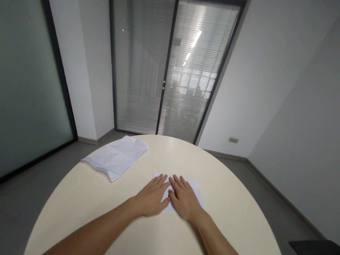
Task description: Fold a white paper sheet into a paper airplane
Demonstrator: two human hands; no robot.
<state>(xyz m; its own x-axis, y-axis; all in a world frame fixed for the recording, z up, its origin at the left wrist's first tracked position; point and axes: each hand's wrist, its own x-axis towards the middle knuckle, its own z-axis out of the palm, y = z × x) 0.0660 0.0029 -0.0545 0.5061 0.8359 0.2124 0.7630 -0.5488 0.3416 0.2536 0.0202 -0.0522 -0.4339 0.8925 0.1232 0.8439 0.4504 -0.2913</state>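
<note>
Level: dim, grey and even.
Source: light through the blinds of the door [166, 65], strongest in its right pane.
Glare: lamp streaks high in the door's right pane; a pale sheen on the table [232, 222] before the door; the sheet [195, 187] there looks nearly bleached.
Shadows: soft and thin, beside the left hand [151, 195] and right hand [185, 200], on the side away from the door.
Distortion: walls either side of the door lean outward; the table rim bows.
Focus: crisp from door to hands; corners farthest from the door smear slightly.
</note>
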